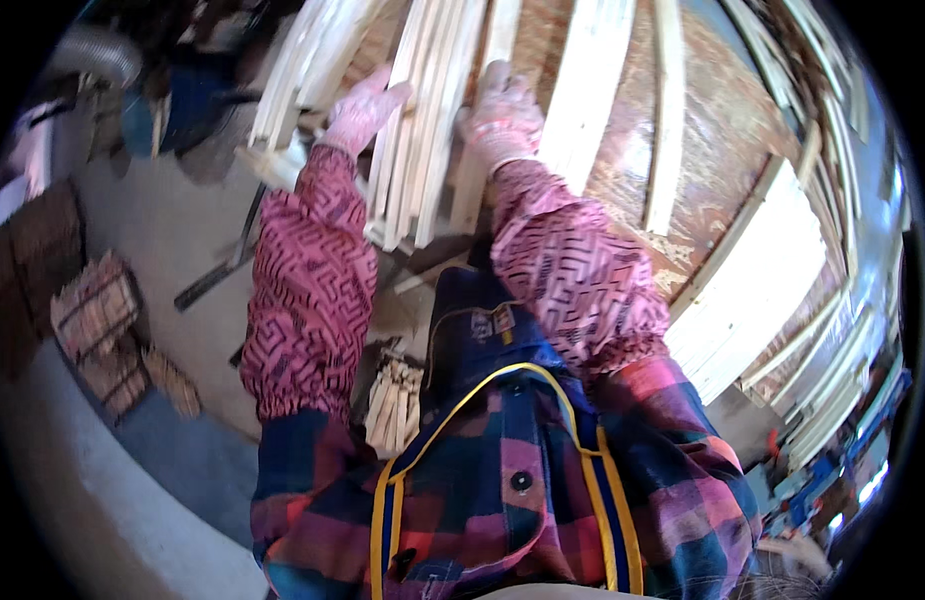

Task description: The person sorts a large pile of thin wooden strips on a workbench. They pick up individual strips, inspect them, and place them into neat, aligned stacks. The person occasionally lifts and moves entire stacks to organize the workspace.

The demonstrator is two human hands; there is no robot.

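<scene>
Both hands wear pale, pinkish work gloves, with pink patterned sleeves over the forearms. My left hand (360,115) is at the left side of a bundle of long, pale wooden strips (422,120), thumb and fingers apart, its fingertips near the bundle's edge. To the right of that bundle, my right hand (504,118) has its fingers bent over a single wooden strip (469,190); their undersides are hidden. The strips lie side by side, their near ends jutting past the table edge towards me.
A brown board tabletop (722,120) carries a wide pale plank (589,90), a narrow strip (667,120) and a broad light panel (752,285). More strips are stacked at right. Bundled wood blocks (97,305) stand on the floor at left; wood pieces (393,405) lie below.
</scene>
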